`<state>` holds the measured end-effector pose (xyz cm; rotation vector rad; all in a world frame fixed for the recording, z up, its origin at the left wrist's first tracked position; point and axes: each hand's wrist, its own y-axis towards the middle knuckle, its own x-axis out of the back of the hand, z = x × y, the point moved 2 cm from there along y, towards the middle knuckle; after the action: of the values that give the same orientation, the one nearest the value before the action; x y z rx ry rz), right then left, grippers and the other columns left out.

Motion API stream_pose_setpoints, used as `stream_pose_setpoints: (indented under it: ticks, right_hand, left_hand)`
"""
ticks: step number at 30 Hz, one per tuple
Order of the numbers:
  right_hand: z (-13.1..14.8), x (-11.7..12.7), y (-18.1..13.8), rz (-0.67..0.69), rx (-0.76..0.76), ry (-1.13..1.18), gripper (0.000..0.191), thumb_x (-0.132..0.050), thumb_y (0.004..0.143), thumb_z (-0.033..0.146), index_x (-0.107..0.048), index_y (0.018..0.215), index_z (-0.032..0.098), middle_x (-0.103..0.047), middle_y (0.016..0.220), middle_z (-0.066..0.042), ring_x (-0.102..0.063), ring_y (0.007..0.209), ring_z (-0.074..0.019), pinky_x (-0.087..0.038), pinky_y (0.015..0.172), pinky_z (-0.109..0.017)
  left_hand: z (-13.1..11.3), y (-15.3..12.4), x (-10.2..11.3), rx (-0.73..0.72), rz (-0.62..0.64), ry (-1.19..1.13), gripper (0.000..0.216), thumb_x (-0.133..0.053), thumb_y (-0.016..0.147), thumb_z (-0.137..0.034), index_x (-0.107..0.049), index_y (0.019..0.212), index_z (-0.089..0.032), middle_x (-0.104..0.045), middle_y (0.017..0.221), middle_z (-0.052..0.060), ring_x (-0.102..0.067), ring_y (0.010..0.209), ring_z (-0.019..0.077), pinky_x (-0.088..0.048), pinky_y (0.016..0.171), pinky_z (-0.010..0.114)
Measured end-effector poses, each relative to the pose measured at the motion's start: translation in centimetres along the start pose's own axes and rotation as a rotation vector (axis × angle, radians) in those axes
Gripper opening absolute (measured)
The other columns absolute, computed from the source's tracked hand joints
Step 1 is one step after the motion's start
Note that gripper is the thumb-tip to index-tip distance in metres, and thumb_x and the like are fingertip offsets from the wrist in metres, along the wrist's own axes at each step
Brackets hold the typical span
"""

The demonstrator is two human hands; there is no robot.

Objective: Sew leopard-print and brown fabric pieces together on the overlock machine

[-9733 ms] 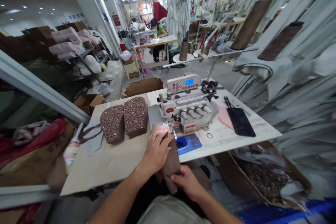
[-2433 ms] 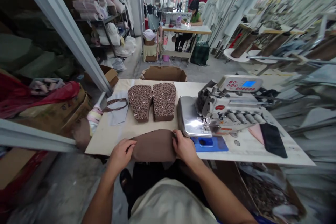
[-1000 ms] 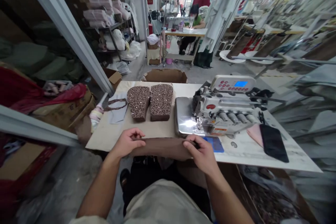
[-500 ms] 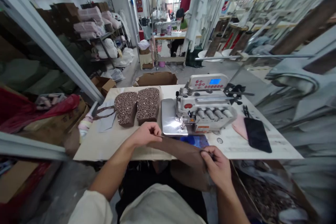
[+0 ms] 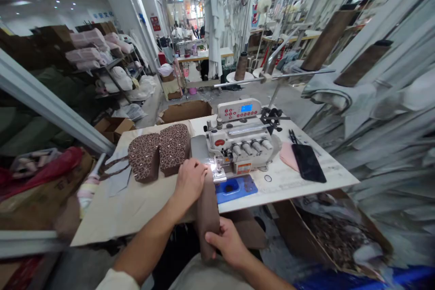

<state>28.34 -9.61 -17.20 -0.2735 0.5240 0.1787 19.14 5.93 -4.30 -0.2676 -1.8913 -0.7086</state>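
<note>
A brown fabric strip runs from the plate of the overlock sewing machine down over the table's front edge. My left hand grips its upper end close to the lit needle area, fingers bent over the cloth. Lower down, near my lap, my right hand pinches the strip between thumb and fingers. More brown cloth hangs below the table edge. Left of the machine lie two leopard-print fabric pieces with plain brown sides.
A black phone, black snips and a pink cloth piece lie on the table's right. Brown thread cones stand behind. An open box of scraps sits below right.
The strip, stretched sideways before, now runs lengthwise at the machine. My left hand has moved to the needle area, my right hand down and left. The view has shifted right.
</note>
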Motion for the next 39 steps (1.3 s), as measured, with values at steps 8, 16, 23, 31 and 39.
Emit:
stream_pose_setpoints:
  ticks: [8, 16, 23, 31, 39]
  right_hand:
    - [-2.1, 1.4, -0.2, -0.026, -0.012, -0.013, 0.056, -0.084, 0.07, 0.068, -0.062, 0.075, 0.016, -0.051, 0.051, 0.005, -0.042, 0.04, -0.0083, -0.037, 0.038, -0.021]
    - [0.6, 2.9, -0.1, -0.116, 0.046, -0.029, 0.057, -0.089, 0.062, 0.068, -0.066, 0.069, 0.015, -0.051, 0.052, 0.005, -0.036, 0.045, -0.0074, -0.028, 0.04, -0.02]
    - [5.5, 3.2, 2.1, -0.099, 0.116, -0.1, 0.049, -0.09, 0.064, 0.061, -0.069, 0.07, 0.017, -0.056, 0.057, 0.003, -0.044, 0.051, -0.0111, -0.039, 0.049, -0.024]
    - [7.8, 3.4, 6.4, -0.254, 0.357, -0.228, 0.045, -0.086, 0.07, 0.058, -0.071, 0.067, 0.016, -0.063, 0.06, 0.001, -0.051, 0.055, -0.013, -0.044, 0.055, -0.026]
    - [6.2, 3.0, 6.9, -0.42, 0.492, -0.28, 0.04, -0.078, 0.079, 0.057, -0.073, 0.073, 0.018, -0.067, 0.059, 0.0, -0.059, 0.051, -0.0168, -0.05, 0.051, -0.028]
  left_hand:
    - [-2.9, -5.0, -2.3, -0.293, -0.027, -0.079, 0.046, -0.048, 0.098, -0.01, -0.058, 0.141, -0.025, -0.06, 0.136, 0.013, -0.051, 0.128, 0.0297, -0.043, 0.107, 0.05]
    - [-2.1, -3.7, -2.5, -0.26, -0.06, -0.055, 0.038, -0.047, 0.1, -0.013, -0.059, 0.135, -0.022, -0.061, 0.139, 0.014, -0.052, 0.129, 0.03, -0.043, 0.106, 0.049]
    - [-2.8, -2.2, -0.5, -0.271, 0.037, 0.032, 0.029, -0.051, 0.1, -0.015, -0.067, 0.124, -0.02, -0.066, 0.129, 0.013, -0.054, 0.118, 0.0296, -0.04, 0.098, 0.048]
    - [-1.8, -1.0, 0.3, -0.442, 0.078, 0.003, 0.016, -0.056, 0.098, -0.016, -0.071, 0.104, -0.018, -0.072, 0.105, 0.007, -0.061, 0.097, 0.0222, -0.038, 0.084, 0.041]
    - [-0.2, -0.2, -0.1, -0.584, -0.056, -0.078, 0.022, -0.051, 0.101, -0.017, -0.072, 0.101, -0.017, -0.068, 0.09, 0.006, -0.059, 0.085, 0.0188, -0.039, 0.073, 0.031]
